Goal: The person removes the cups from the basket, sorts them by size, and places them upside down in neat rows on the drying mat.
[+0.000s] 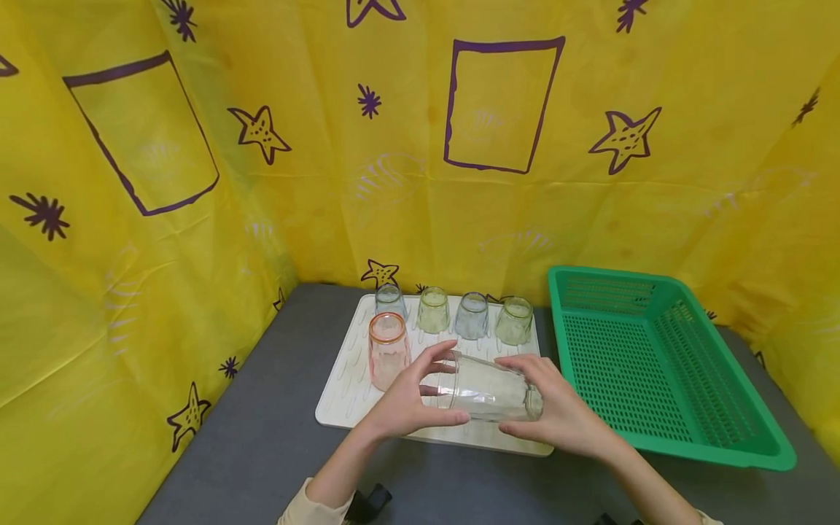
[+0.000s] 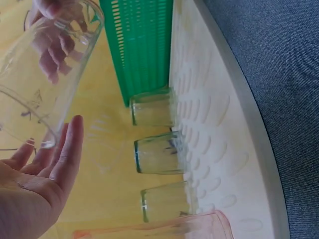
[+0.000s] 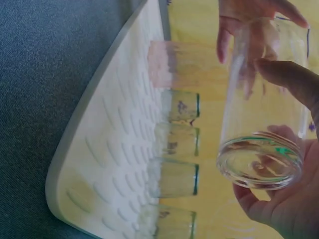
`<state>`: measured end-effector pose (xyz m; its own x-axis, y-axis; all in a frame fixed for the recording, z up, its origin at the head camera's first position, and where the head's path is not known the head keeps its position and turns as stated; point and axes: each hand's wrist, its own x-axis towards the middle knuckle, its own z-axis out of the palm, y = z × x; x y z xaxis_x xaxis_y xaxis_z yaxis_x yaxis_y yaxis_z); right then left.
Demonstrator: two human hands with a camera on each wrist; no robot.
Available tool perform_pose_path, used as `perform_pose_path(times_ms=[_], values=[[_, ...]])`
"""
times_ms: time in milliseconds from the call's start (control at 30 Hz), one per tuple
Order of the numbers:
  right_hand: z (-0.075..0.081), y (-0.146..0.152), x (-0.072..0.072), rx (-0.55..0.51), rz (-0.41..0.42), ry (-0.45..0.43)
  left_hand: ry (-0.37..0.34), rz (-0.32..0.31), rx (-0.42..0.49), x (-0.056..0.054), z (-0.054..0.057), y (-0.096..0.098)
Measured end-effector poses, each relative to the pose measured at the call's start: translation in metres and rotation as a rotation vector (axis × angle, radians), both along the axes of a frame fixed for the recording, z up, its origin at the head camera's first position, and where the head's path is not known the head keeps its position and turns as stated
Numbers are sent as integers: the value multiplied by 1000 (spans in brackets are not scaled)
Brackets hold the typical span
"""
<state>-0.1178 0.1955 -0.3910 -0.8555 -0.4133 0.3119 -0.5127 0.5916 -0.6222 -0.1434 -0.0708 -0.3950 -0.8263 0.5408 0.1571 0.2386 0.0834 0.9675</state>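
A tall clear drinking glass lies sideways in the air over the white ribbed drying mat. My right hand grips it near its thick base, thumb on one side and fingers on the other. At the mouth end is my left hand, fingers spread around the rim; in the left wrist view those fingers look nearly straight beside the rim. Just left of the held glass, a tall pink glass stands on the mat. Behind it, several short glasses in pale blue and green form a row.
A green perforated plastic basket stands to the right of the mat. The dark grey tabletop extends left and in front. A yellow cloth with purple drawings hangs behind and along the sides.
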Motion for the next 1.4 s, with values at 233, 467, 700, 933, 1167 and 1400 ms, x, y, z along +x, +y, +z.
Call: perform_pose_path(times_ms=[233, 467, 700, 933, 1167, 1400], values=[[1, -1, 3, 56, 30, 34, 13, 33, -50, 3, -1, 2], [0, 0, 1, 5, 12, 20, -33, 72, 32, 3, -6, 0], [-8, 5, -1, -550, 111, -327, -56, 98, 182, 4, -14, -2], [-13, -1, 1, -868, 195, -615, -74, 90, 295, 4, -18, -2], [-12, -8, 3, -928, 134, -682, -103, 65, 326, 6, -19, -4], [-12, -14, 1, -931, 115, -645, -100, 45, 291, 6, -20, -12]])
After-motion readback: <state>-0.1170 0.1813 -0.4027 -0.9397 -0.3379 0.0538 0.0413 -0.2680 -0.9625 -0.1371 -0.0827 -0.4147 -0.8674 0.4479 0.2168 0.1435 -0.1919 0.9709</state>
